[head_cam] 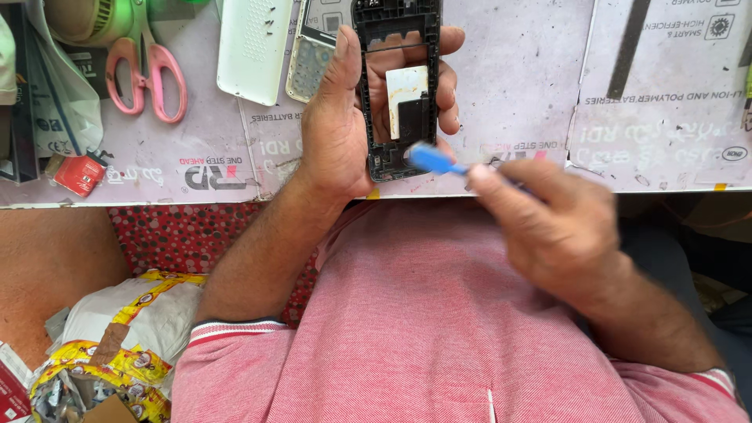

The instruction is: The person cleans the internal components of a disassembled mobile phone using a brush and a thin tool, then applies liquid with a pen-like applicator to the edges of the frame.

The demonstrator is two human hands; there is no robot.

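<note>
My left hand (337, 125) grips a black plastic phone frame (395, 23) from the side, thumb on its left edge and fingers behind it. A white rectangular part (406, 90) shows through the frame's opening. My right hand (552, 223) pinches a thin tool with a blue tip (429, 158), and that tip touches the lower end of the frame. The tool and the right hand are blurred. Both hands work above the near edge of the workbench (517, 70).
A white phone back cover (252, 47) and a keypad part (312, 55) lie on the bench beside the frame. Pink-handled scissors (149, 70) lie at the left, with a small red item (78, 174) near the edge. Bags (117, 337) sit on the floor below left.
</note>
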